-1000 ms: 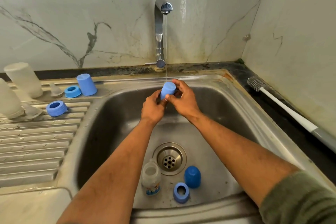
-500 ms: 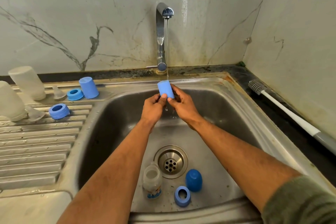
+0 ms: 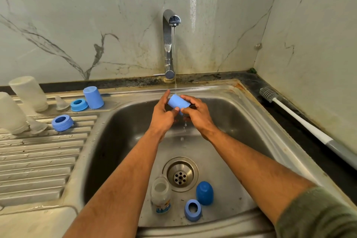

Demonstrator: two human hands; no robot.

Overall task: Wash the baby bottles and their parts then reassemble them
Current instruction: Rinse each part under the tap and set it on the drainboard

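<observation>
In the sink (image 3: 251, 114), a bottle (image 3: 160, 195), ring (image 3: 192, 210) and dark cap (image 3: 204, 192) are lying at six o'clock. At twelve, our left hand (image 3: 162, 114) and right hand (image 3: 197, 113) are both gripping a blue cap (image 3: 177, 102) under the running tap (image 3: 170, 44).

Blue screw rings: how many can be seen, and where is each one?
3. One blue ring is beside the upright blue cap; one lies on the drainboard ridges; one lies in the sink. More may be hidden.
</observation>
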